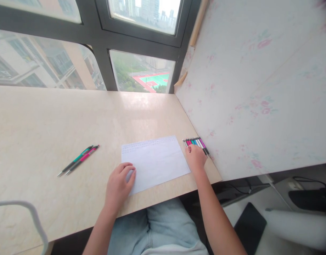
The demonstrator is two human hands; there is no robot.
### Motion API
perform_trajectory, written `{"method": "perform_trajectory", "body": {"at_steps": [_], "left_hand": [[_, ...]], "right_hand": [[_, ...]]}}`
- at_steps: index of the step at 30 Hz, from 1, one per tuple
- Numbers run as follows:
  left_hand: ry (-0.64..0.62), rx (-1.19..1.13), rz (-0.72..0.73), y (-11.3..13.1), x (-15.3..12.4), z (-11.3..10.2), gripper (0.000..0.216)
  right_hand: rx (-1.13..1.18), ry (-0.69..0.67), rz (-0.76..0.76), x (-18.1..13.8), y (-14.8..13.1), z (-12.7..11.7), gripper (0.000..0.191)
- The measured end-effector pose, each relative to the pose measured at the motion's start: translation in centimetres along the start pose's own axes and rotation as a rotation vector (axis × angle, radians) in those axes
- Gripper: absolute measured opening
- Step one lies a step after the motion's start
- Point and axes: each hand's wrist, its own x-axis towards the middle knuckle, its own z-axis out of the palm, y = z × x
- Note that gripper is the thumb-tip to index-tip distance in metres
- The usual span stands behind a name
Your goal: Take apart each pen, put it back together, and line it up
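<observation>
A white sheet of paper [155, 164] lies on the tabletop before me, with rows of small handwriting along its top edge. My left hand [122, 182] rests on the paper's left edge, its fingers loosely bent and holding nothing. Just past the right edge, a row of pens [197, 141] in several colours lies side by side. My right hand [196, 157] is at the left end of this row, fingers pinched together on a pen. It covers the lower parts of several pens.
To the left, a green pen [79, 157] and a pink pen [84, 158] lie close together on the tabletop [72, 120]. A flowered wall [245, 88] borders the right side. Windows stand behind the table. A grey curved bar [32, 212] is at lower left.
</observation>
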Motion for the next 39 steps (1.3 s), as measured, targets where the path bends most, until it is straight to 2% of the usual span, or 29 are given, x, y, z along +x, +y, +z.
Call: {"method": "perform_trajectory", "body": {"at_steps": [4, 12, 29, 39], "left_hand": [[-0.008, -0.012, 0.004, -0.1, -0.1, 0.1, 0.016], [-0.010, -0.009, -0.007, 0.3, -0.2, -0.1, 0.016], [-0.026, -0.026, -0.033, 0.6, -0.4, -0.2, 0.015], [-0.032, -0.037, -0.043, 0.8, -0.2, -0.3, 0.015]], "right_hand": [[-0.108, -0.035, -0.018, -0.2, -0.6, 0.4, 0.017], [-0.059, -0.004, -0.018, -1.4, 0.2, 0.3, 0.018], [-0.192, 0.004, -0.010, 0.0, 0.7, 0.6, 0.022], [-0.139, -0.012, 0.046, -0.3, 0.3, 0.5, 0.022]]}}
